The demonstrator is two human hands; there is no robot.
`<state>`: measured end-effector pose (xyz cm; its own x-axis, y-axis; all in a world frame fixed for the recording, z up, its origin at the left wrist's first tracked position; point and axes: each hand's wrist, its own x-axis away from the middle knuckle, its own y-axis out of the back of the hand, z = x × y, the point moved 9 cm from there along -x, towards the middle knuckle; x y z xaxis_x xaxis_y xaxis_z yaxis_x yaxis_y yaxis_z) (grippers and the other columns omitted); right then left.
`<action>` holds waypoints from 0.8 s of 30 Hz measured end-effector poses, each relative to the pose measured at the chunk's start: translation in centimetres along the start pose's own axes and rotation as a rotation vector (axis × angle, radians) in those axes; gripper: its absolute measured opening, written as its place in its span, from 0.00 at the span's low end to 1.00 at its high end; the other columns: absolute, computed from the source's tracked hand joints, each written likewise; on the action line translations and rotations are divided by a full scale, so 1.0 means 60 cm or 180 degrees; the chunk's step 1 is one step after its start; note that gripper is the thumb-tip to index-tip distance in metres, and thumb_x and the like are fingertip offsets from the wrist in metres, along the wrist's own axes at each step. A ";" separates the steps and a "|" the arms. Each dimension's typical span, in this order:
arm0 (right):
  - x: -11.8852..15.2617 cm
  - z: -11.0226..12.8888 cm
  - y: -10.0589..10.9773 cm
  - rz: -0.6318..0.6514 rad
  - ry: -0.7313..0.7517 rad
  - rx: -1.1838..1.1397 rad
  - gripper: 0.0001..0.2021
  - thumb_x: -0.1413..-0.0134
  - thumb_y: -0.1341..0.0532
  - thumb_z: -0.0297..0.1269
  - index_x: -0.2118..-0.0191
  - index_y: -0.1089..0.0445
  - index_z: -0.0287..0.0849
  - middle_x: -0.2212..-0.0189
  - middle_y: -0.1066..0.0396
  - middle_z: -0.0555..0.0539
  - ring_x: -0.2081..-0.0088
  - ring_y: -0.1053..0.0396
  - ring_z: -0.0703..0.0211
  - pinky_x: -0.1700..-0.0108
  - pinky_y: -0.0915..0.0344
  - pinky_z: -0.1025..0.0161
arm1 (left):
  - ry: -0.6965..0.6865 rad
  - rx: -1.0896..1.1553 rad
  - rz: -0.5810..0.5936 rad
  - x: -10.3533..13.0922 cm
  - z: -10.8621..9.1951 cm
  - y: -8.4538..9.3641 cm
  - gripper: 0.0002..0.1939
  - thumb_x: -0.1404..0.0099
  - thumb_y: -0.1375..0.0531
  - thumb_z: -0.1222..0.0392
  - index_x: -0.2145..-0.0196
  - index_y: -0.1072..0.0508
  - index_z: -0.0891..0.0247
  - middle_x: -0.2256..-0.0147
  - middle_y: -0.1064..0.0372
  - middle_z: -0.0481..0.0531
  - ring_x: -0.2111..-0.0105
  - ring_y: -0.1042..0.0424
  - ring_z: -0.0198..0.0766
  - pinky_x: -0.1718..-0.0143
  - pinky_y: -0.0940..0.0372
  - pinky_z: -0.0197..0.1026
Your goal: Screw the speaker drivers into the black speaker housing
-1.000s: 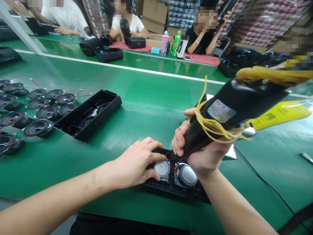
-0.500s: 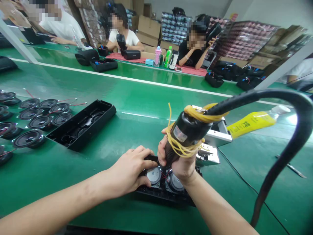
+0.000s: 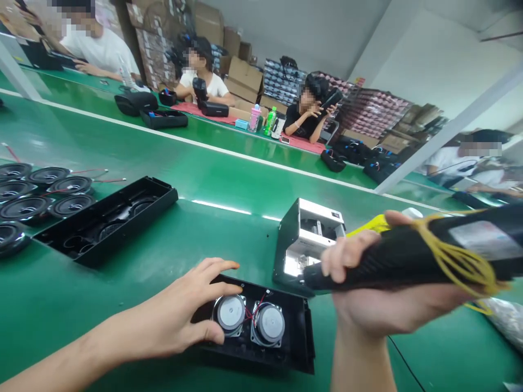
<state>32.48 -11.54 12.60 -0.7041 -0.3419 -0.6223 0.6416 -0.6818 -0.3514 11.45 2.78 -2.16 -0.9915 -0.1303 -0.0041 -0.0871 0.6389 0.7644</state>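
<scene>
In front of me lies a black speaker housing [image 3: 292, 326] with two round speakers, a left one [image 3: 231, 313] and a right one [image 3: 269, 324], backs up, with thin red wires between them. Over the housing's left end my left hand [image 3: 196, 310] is open, thumb and fingers spread around the left speaker. My right hand [image 3: 379, 283] is closed around a black electric screwdriver [image 3: 392, 258] wrapped with yellow rubber bands. The screwdriver is tilted nearly level, its tip end at the front of a small box-shaped screw feeder [image 3: 286, 245]. Whether the tip touches it, I cannot tell.
Another black housing [image 3: 122, 218] lies to the left, beside several loose speakers [image 3: 28, 207]. Behind the feeder a yellow pouch [image 3: 373, 222] partly shows. Across the green bench [image 3: 220, 169] several people sit among speakers and bottles. A cable [image 3: 408, 362] runs along the right.
My right hand has lifted the screwdriver off the housing and swung it from upright to nearly level, toward the feeder. My left fingers have spread. The view has shifted right.
</scene>
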 end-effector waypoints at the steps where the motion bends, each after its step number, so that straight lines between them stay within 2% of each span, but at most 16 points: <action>1: -0.014 0.013 0.023 -0.0166 0.0175 0.0182 0.33 0.36 0.41 0.72 0.48 0.26 0.45 0.78 0.33 0.56 0.87 0.43 0.62 0.88 0.43 0.66 | -0.0007 0.0034 -0.0043 0.009 0.002 0.003 0.29 0.29 0.29 0.45 0.33 0.28 0.39 0.22 0.47 0.52 0.23 0.47 0.61 0.29 0.36 0.70; 3: -0.033 0.025 0.061 -0.0486 0.0361 0.0506 0.35 0.38 0.42 0.75 0.52 0.26 0.43 0.78 0.36 0.57 0.87 0.43 0.62 0.89 0.45 0.66 | 0.0007 0.0022 -0.0116 0.025 0.005 0.005 0.32 0.33 0.26 0.45 0.34 0.27 0.37 0.21 0.49 0.51 0.22 0.50 0.66 0.29 0.37 0.73; 5: -0.043 0.024 0.080 -0.0655 0.0413 0.0690 0.37 0.40 0.44 0.78 0.54 0.27 0.43 0.79 0.38 0.57 0.87 0.43 0.62 0.89 0.46 0.66 | 0.0026 -0.0057 -0.0129 0.037 0.009 0.002 0.36 0.37 0.23 0.46 0.33 0.27 0.36 0.20 0.51 0.50 0.22 0.50 0.69 0.30 0.36 0.76; 10: -0.044 0.007 0.072 -0.0524 0.0303 0.0822 0.37 0.40 0.46 0.79 0.55 0.28 0.44 0.82 0.40 0.58 0.88 0.45 0.63 0.88 0.46 0.68 | -0.0089 -0.0163 -0.0159 0.044 0.010 -0.008 0.40 0.38 0.24 0.39 0.31 0.29 0.34 0.19 0.55 0.51 0.22 0.51 0.74 0.33 0.35 0.80; 15: -0.037 -0.009 0.078 -0.0523 0.0180 0.0780 0.39 0.42 0.46 0.81 0.60 0.27 0.44 0.81 0.39 0.57 0.88 0.45 0.63 0.89 0.46 0.67 | -0.0237 -0.0177 -0.0261 0.047 0.012 -0.009 0.39 0.37 0.23 0.48 0.31 0.29 0.36 0.19 0.56 0.51 0.22 0.51 0.72 0.31 0.38 0.79; 20: -0.035 -0.015 0.092 -0.0482 0.0168 0.0673 0.42 0.44 0.46 0.83 0.54 0.24 0.44 0.81 0.39 0.57 0.89 0.46 0.62 0.90 0.46 0.66 | -0.0269 0.0005 -0.0208 0.054 0.021 -0.012 0.33 0.32 0.27 0.47 0.32 0.29 0.37 0.18 0.60 0.51 0.20 0.57 0.68 0.29 0.42 0.79; 24: -0.034 -0.017 0.106 -0.0217 0.0018 0.0635 0.46 0.47 0.48 0.85 0.52 0.22 0.44 0.82 0.37 0.55 0.89 0.46 0.59 0.92 0.46 0.63 | -0.0385 0.0144 -0.0163 0.053 0.026 -0.016 0.32 0.32 0.28 0.46 0.33 0.29 0.39 0.18 0.61 0.53 0.20 0.58 0.66 0.27 0.46 0.79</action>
<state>38.31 -14.51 10.92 -0.7419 -0.2873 -0.6058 0.5190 -0.8181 -0.2477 8.23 2.93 -3.93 -0.9898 -0.0731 -0.1222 -0.1396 0.6676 0.7313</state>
